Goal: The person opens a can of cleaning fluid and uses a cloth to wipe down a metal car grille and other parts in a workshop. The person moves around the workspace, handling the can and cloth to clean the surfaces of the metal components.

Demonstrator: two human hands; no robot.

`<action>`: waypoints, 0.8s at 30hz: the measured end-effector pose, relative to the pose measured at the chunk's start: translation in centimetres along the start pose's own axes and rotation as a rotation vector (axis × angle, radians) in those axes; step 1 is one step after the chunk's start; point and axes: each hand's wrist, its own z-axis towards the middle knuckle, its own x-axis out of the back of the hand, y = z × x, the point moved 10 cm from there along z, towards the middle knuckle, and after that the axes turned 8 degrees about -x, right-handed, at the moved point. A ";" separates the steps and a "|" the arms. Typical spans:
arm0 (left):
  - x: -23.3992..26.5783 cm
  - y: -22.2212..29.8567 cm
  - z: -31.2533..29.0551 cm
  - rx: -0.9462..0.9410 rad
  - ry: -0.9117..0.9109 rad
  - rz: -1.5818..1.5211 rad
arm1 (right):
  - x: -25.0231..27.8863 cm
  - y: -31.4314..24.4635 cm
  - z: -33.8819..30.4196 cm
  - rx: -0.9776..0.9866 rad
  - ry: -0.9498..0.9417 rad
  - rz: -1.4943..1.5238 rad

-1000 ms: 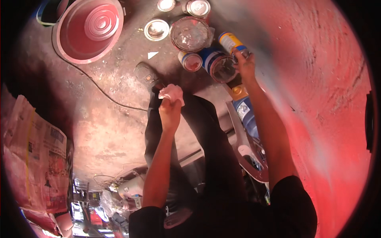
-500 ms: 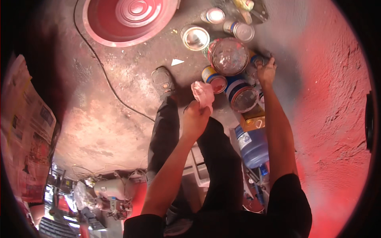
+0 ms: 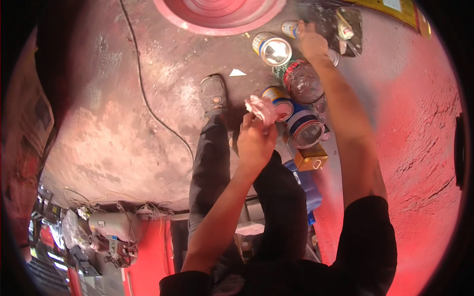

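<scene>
My left hand (image 3: 256, 145) is closed around a crumpled pinkish rag (image 3: 262, 109), held above my knees. My right hand (image 3: 312, 43) reaches out to the far right and grips a small paint can (image 3: 290, 28), its fingers over the can's top. Just left of that wrist stands a can with a shiny lid (image 3: 275, 51). Under the right forearm another can (image 3: 333, 57) is mostly hidden. Nearer stand a large smeared tin (image 3: 307, 84), a yellow and blue can (image 3: 282, 109) beside the rag, and a blue and white can (image 3: 306, 132).
A big red basin (image 3: 222, 22) lies at the far edge. Beyond the cans sits a dark tray (image 3: 353, 37) with a bottle-like item. A gold rectangular tin (image 3: 312, 159) and a blue water jug (image 3: 308, 185) are nearer. A cable (image 3: 148, 108) crosses the floor; a red-stained wall (image 3: 419, 148) rises right.
My right hand has moved away from beside the large tin, forward and left to the small paint can. My left hand still holds the rag. The view has shifted.
</scene>
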 end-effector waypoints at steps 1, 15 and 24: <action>0.3 0.2 0.1 -0.009 0.024 -0.003 | -0.2 0.0 0.5 -0.019 -0.027 -0.009; 1.3 -2.3 1.2 0.267 0.076 -0.207 | 12.3 4.9 -13.5 -0.189 -0.107 1.114; 1.9 -0.7 1.7 0.219 0.120 -0.254 | 13.5 4.8 -16.2 -0.207 -0.078 1.140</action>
